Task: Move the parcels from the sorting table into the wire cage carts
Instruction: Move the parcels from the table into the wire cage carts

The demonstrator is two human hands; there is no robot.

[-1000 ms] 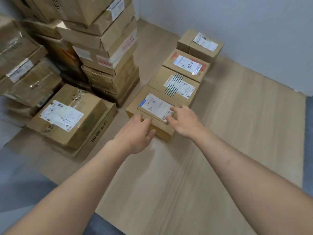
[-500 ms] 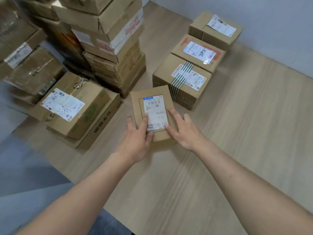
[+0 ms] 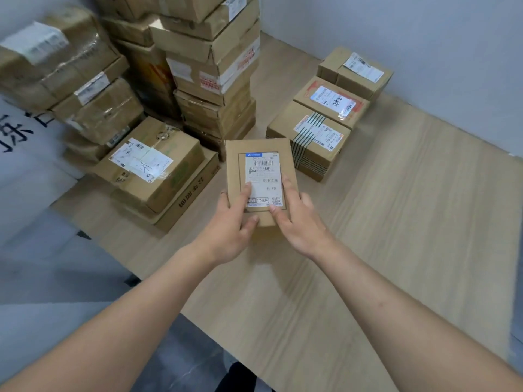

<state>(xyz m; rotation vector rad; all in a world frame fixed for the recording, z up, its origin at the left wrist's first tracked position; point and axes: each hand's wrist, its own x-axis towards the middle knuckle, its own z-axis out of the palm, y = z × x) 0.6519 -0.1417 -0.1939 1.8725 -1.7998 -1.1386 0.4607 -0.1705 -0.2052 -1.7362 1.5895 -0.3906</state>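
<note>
Cardboard parcel (image 3: pixel 260 176) is held above the sorting table (image 3: pixel 396 222), label up for reading; my left hand (image 3: pixel 229 230) and right hand (image 3: pixel 300 224) pinch its near end, thumbs on top, fingers beneath

Bare table (image 3: pixel 396 236) lies right; stacked boxes (image 3: pixel 212 66) crowd left, seemingly three boxes (image 3: pixel 319 137) ahead.

Parcel depot, stacked labelled cartons (image 3: pixel 209 66), sorting table (image 3: pixel 396 222)

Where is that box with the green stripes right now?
The brown cardboard box with green stripes sits on the wooden table, centre-right in the head view, nearest in the row of three.
</note>
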